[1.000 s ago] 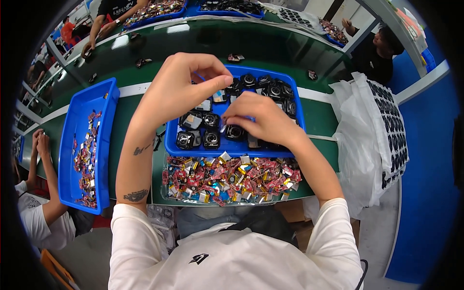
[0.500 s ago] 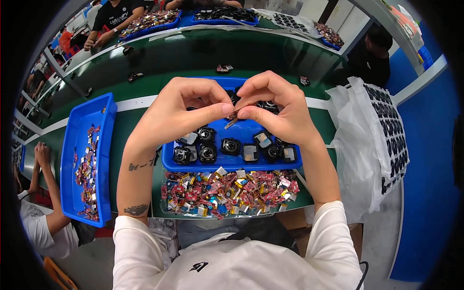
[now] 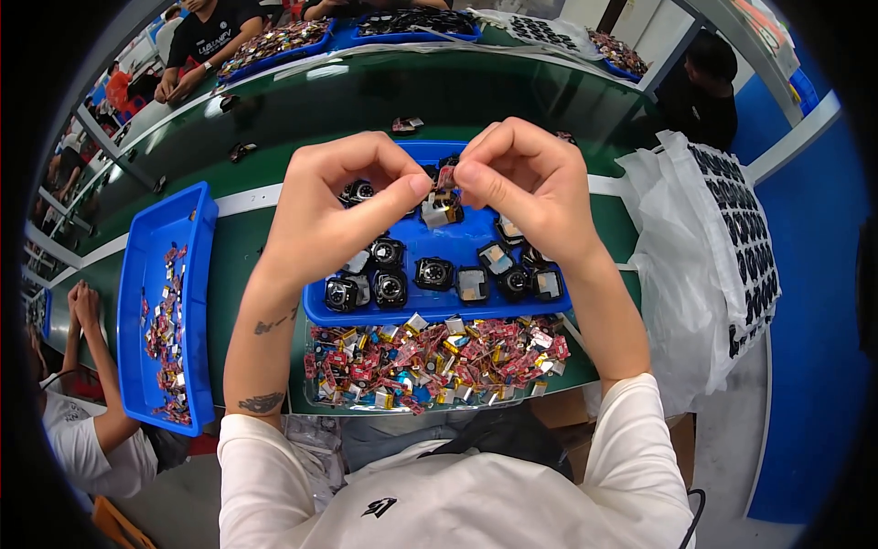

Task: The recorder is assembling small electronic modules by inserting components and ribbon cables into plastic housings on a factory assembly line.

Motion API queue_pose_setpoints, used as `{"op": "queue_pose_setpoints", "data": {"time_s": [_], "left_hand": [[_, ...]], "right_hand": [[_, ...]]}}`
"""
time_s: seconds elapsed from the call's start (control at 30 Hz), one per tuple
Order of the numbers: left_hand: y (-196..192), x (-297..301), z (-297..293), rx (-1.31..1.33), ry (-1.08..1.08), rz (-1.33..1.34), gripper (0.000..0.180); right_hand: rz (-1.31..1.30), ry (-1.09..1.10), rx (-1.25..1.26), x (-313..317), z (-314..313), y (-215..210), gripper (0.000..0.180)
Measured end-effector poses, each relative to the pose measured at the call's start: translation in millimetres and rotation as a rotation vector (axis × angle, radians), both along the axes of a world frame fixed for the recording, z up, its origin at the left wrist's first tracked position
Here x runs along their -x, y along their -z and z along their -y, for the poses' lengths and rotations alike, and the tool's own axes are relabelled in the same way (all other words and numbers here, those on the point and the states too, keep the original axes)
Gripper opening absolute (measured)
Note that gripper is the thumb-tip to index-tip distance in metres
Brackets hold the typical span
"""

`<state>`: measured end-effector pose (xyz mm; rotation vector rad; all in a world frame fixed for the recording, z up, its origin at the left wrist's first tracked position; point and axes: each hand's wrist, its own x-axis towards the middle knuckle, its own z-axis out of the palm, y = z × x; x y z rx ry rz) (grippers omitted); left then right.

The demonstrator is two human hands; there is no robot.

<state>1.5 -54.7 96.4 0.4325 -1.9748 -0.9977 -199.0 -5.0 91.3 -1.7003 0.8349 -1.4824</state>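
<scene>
Both my hands are raised over the blue tray [image 3: 430, 318]. Thumb and fingers of my right hand [image 3: 535, 188] pinch a small red circuit board [image 3: 447, 177]. Just under the board shows a silver-and-gold piece [image 3: 441, 210], perhaps its battery; I cannot tell whether they are joined. To the left, my left hand [image 3: 352, 201] has its thumb and fingertips pressed together, and what lies in them is hidden. Black watch cases [image 3: 433, 274] lie in the tray, some with round dark backs up, others with pale square faces.
Nearest me, a clear tray holds a heap of red boards and batteries [image 3: 439, 361]. A blue bin [image 3: 199, 302] of similar parts stands left. Beyond runs a green conveyor [image 3: 320, 110] with scattered pieces. White-wrapped stacked trays [image 3: 672, 265] stand right. Co-workers sit around.
My hands have drawn slightly apart, and the red board shows more clearly by my right fingertips. The silver-and-gold piece below it has come into view.
</scene>
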Motion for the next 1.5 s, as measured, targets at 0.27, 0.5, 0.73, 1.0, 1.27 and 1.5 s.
{"op": "queue_pose_setpoints", "data": {"time_s": [0.27,0.5,0.73,1.0,1.27,1.5], "left_hand": [[-2.5,5.8,-6.4,-0.046,-0.059,-0.010,0.016],[-1.0,0.8,-5.9,-0.314,0.043,-0.056,0.016],[-3.2,0.5,-8.9,-0.069,0.028,-0.022,0.015],[-3.9,9.4,-12.1,-0.438,0.049,0.048,0.016],[-1.0,10.2,-15.6,0.103,-0.131,0.104,0.009],[1.1,9.2,-13.7,-0.182,-0.009,-0.083,0.012]], "right_hand": [[0.006,-0.066,-0.108,-3.3,-4.9,-3.1,0.011],[-0.092,-0.074,-0.046,2.8,-2.6,-6.9,0.021],[-0.123,0.045,-0.099,9.9,-6.2,-10.8,0.016],[-0.092,0.045,-0.058,6.6,-10.5,-10.5,0.010],[-0.059,0.067,-0.278,6.7,-9.1,-9.4,0.017],[0.132,-0.077,-0.343,4.7,-11.2,-9.0,0.019]]}}
